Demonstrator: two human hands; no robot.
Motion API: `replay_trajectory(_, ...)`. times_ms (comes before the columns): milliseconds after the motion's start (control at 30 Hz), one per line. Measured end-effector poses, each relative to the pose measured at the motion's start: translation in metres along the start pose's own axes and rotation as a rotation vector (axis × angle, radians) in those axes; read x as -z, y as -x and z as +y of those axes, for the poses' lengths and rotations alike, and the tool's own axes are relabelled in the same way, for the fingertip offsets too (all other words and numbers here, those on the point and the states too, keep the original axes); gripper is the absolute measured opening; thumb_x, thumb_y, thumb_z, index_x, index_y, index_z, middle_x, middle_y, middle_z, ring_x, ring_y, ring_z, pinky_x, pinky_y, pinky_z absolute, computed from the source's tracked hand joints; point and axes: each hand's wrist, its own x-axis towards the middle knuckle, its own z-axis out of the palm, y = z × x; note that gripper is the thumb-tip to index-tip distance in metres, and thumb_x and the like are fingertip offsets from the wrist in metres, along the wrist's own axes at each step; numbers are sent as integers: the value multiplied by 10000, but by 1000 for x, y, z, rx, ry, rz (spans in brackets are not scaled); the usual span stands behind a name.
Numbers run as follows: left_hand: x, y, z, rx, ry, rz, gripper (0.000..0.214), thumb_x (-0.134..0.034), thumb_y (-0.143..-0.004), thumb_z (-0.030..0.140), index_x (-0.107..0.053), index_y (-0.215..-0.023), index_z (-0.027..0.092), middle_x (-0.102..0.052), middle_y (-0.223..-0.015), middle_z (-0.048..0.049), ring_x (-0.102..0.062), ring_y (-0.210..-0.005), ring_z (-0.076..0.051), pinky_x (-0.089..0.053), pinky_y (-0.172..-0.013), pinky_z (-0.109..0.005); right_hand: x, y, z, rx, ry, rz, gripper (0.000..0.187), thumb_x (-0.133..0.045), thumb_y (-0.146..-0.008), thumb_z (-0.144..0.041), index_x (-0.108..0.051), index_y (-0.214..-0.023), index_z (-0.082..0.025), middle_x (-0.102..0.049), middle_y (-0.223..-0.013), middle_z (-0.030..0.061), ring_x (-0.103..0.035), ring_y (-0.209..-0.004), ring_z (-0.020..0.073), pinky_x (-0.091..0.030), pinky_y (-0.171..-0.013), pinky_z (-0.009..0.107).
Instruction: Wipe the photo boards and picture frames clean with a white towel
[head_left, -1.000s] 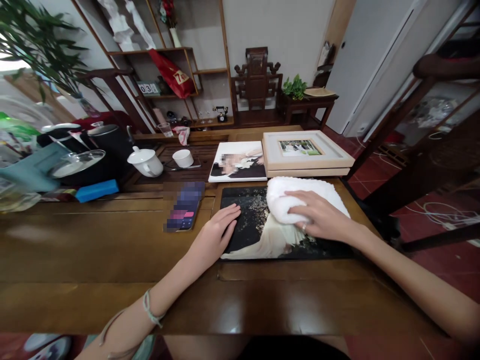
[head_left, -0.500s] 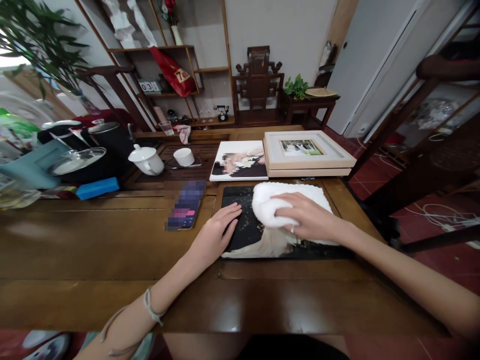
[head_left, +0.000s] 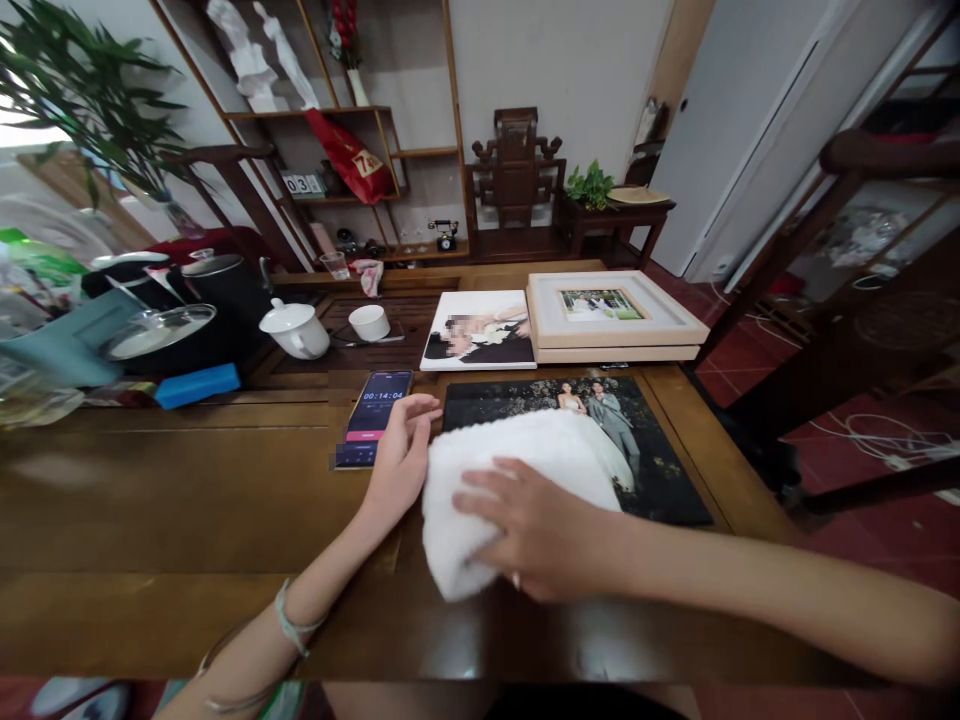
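A white towel lies folded over the lower left part of a dark photo panel on the table. My right hand presses on the towel and grips it, the fingers slightly blurred. The panel's visible part shows a couple in wedding clothes. Beside the panel's left edge, my left hand is open with slightly bent fingers, holding nothing. Whether it touches the edge I cannot tell. Just left of that hand lies a phone with a running timer, partly covered by the fingers.
Behind the panel lie a white-edged photo print and stacked light wooden picture frames. A lidded white cup, a small white bowl, a blue block and a dark pot stand to the left.
My right hand has swept the towel left and toward me, baring the couple on the panel's right. My left hand has drawn off the panel's surface to its left edge.
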Motion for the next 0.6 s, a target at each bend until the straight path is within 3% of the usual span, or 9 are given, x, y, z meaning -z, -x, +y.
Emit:
replay_trajectory(67, 0, 0, 4, 104, 58, -19, 216, -502, -907, 328, -474, -1094, 224, -549, -1248, -99, -603, -1134, -247, -564, -714, -304, 2, 21, -17, 48, -51, -31, 210, -605, -813, -233, -697, -1001, -233, -506, -1396, 121, -379, -1341, 337, -280, -1079, 564)
replay_trajectory(133, 0, 0, 8, 174, 89, -31, 263, -550, -876, 320, -470, -1111, 235, -541, -1276, -99, -599, -1141, -255, -552, -628, -253, 7, 44, -20, -4, -115, -40, 219, -615, -790, -209, -694, -992, -240, -492, -1425, 88, -362, -1368, 288, -262, -1121, 518)
replay_trajectory(200, 1, 0, 13, 214, 109, -21, 299, -594, -845, 289, -474, -1113, 234, -546, -1283, -100, -612, -1116, -246, -549, -612, -232, 13, 65, -10, -130, -146, -1, 267, -603, -755, -147, -694, -991, -232, -509, -1416, 83, -394, -1355, 259, -292, -1123, 482)
replay_trajectory(367, 7, -4, 24, 380, 219, 6, 342, -644, -822, 223, -486, -1126, 235, -568, -1304, -112, -665, -1006, -227, -576, -609, -261, 17, 104, 21, -435, 7, 198, 280, -534, -741, -69, -684, -946, -186, -582, -1316, 158, -501, -1255, 297, -444, -987, 502)
replay_trajectory(500, 16, -9, 32, 518, 419, 4, 317, -637, -825, 175, -506, -1112, 209, -662, -1147, -129, -709, -827, -223, -596, -566, -323, 11, 104, 8, -421, 118, 326, 157, -540, -838, -137, -656, -932, -187, -540, -1366, 162, -461, -1293, 307, -427, -997, 532)
replay_trajectory(600, 21, -12, 38, 589, 563, -37, 179, -546, -884, 169, -560, -1062, 158, -693, -1014, -121, -703, -723, -197, -581, -489, -294, 7, 86, -14, -367, 148, 365, 177, -621, -869, -351, -652, -948, -196, -486, -1418, 170, -390, -1348, 339, -385, -1025, 576)
